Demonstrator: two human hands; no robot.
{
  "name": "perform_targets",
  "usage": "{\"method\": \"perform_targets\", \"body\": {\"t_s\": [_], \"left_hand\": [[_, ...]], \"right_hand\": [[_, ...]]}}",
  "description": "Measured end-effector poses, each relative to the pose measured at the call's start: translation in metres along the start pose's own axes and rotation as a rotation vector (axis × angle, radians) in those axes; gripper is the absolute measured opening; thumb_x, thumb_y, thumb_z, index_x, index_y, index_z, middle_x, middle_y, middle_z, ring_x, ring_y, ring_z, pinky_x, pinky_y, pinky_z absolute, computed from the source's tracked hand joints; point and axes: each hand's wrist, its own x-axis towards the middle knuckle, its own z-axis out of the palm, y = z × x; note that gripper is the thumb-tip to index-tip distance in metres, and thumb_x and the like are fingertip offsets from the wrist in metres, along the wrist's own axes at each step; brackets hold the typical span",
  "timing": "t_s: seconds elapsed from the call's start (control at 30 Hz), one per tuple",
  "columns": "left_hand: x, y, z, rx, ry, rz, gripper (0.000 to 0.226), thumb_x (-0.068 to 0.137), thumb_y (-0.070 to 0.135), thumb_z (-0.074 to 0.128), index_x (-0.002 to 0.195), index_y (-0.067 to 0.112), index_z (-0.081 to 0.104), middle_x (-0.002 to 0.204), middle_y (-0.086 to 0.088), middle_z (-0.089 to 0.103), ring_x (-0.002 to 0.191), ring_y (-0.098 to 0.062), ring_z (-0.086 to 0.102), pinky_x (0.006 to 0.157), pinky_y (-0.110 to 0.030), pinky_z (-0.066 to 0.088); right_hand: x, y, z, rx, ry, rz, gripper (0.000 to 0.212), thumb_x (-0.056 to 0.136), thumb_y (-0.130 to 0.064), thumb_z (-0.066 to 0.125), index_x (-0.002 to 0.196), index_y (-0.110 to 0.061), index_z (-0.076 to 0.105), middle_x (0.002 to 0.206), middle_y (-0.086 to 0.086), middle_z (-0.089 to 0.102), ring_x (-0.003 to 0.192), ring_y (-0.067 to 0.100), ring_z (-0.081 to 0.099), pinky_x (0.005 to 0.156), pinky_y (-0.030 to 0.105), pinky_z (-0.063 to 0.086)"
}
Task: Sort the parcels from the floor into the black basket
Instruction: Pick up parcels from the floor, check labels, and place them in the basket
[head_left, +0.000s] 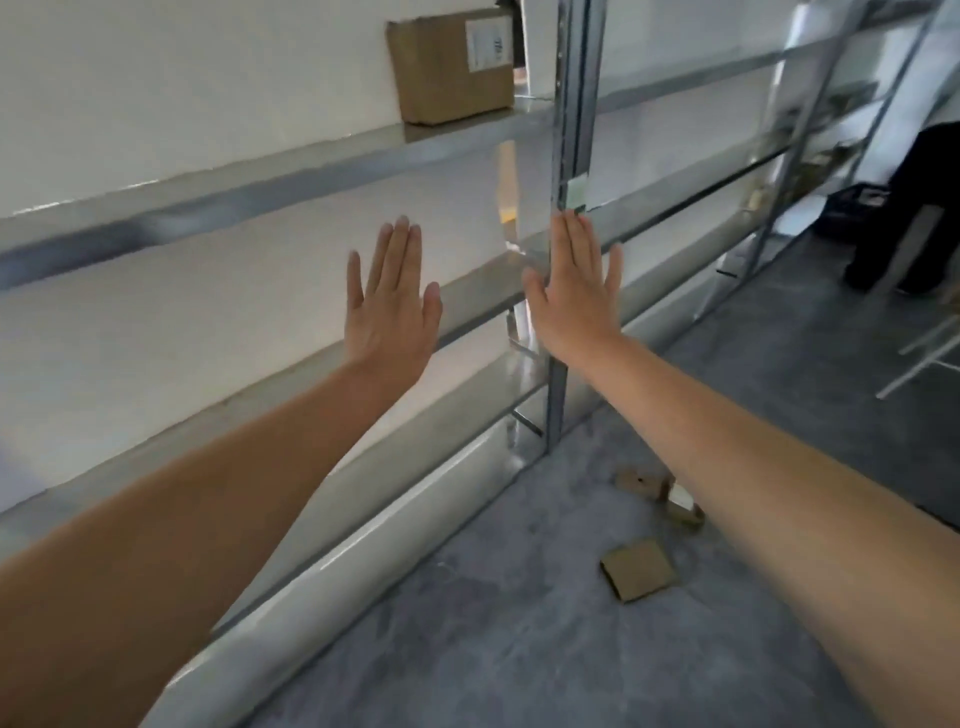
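Both my arms stretch out in front of me, backs of the hands toward the camera. My left hand (392, 296) is flat with fingers apart and holds nothing. My right hand (574, 286) is likewise spread and bare, in front of the shelf post. Small brown cardboard parcels lie on the grey floor below my right forearm: one flat square parcel (639, 569) and another small parcel (641, 482) near the shelf foot, with a third partly hidden by my arm. A black basket (852, 205) stands far right on the floor, beside a person.
A metal shelf rack (566, 156) runs along the white wall, with a larger cardboard box (452, 65) on its upper shelf. A person in dark clothes (914, 208) stands at the far right. White frame legs (924, 358) lean at the right edge.
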Motion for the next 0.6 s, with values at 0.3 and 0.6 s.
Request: {"method": "perform_targets", "body": {"t_s": [0.3, 0.6], "left_hand": [[0.035, 0.13, 0.082, -0.187, -0.104, 0.266, 0.059, 0.104, 0.031, 0.022, 0.157, 0.012, 0.007, 0.166, -0.001, 0.003, 0.152, -0.015, -0.003, 0.123, -0.046, -0.001], [0.097, 0.156, 0.172, -0.317, -0.162, 0.349, 0.059, 0.105, 0.029, 0.027, 0.157, 0.011, 0.008, 0.166, -0.002, 0.003, 0.152, -0.016, -0.002, 0.123, -0.045, -0.003]], "right_hand": [[-0.028, 0.149, -0.023, -0.154, -0.029, 0.303, 0.064, 0.105, -0.037, 0.027, 0.157, -0.01, 0.001, 0.166, 0.003, -0.001, 0.152, 0.016, -0.006, 0.122, 0.048, -0.007], [-0.012, 0.221, 0.005, -0.263, -0.068, 0.481, 0.065, 0.105, -0.038, 0.027, 0.157, -0.01, 0.0, 0.166, 0.002, -0.002, 0.152, 0.016, -0.009, 0.121, 0.047, -0.009]]}}
